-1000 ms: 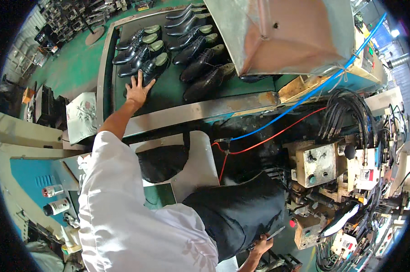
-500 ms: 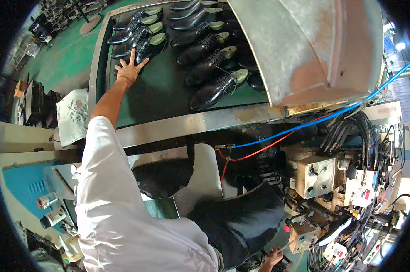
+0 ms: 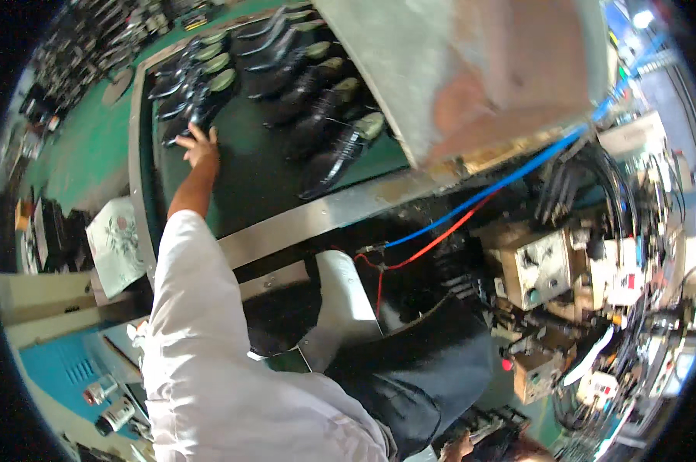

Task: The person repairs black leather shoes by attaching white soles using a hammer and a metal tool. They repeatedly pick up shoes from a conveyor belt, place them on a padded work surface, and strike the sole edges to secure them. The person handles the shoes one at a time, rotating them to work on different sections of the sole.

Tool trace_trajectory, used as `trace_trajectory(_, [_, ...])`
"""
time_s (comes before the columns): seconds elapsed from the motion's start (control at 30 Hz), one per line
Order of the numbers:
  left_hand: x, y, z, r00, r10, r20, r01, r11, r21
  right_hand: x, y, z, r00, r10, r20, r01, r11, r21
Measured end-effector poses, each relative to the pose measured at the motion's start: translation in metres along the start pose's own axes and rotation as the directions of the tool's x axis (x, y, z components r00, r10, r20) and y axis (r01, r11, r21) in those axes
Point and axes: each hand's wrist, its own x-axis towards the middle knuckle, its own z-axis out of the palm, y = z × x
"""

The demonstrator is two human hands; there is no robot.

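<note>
My left hand (image 3: 199, 148) reaches out to the far left, palm down with fingers apart. Its fingertips are at the nearest black lace-up shoe (image 3: 176, 132) of the left row; blur hides whether they touch it. Pale green lasts (image 3: 222, 80) stick out of the shoes' openings. To the right of this hand lies a second row, its nearest black shoe (image 3: 334, 163) close to the metal edge. Down at the lower edge, my right hand (image 3: 459, 446) is partly cut off, its fingers curled beside a greyish metal part; what they hold is unclear.
The shoes lie on a dark green belt (image 3: 263, 181) with a metal rim (image 3: 328, 215). A large metal hood (image 3: 471, 77) covers its right side. Blue hose (image 3: 471, 208) and red hose (image 3: 440, 237) run below. A control box (image 3: 536, 269) and cables stand right.
The whole view has shifted and blurred, with the shoes now further left in it. My left hand's fingers, widely spread before, are now more bent. My right hand stays low at the edge.
</note>
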Motion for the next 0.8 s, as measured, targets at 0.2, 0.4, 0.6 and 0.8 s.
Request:
trace_trajectory(0.2, [-0.034, -0.032, 0.036, 0.914, 0.405, 0.012, -0.405, 0.914, 0.009, -0.092, 0.135, 0.032, 0.985, 0.168, -0.034, -0.171, 0.946, -0.277])
trace_trajectory(0.4, [-0.079, -0.023, -0.037, 0.827, 0.560, -0.057, -0.556, 0.798, -0.233, -0.140, 0.217, 0.083, 0.904, 0.391, 0.171, -0.102, 0.587, -0.803])
trace_trajectory(0.6, [-0.248, 0.105, -0.104, 0.453, 0.650, -0.610, -0.890, 0.293, -0.349, -0.156, 0.202, 0.076, 0.915, 0.364, -0.175, -0.396, 0.727, -0.560])
trace_trajectory(0.8, [-0.262, 0.187, -0.109, 0.289, 0.601, -0.745, -0.949, 0.280, -0.143, -0.180, 0.187, 0.066, 0.885, 0.360, -0.297, -0.434, 0.868, -0.242])
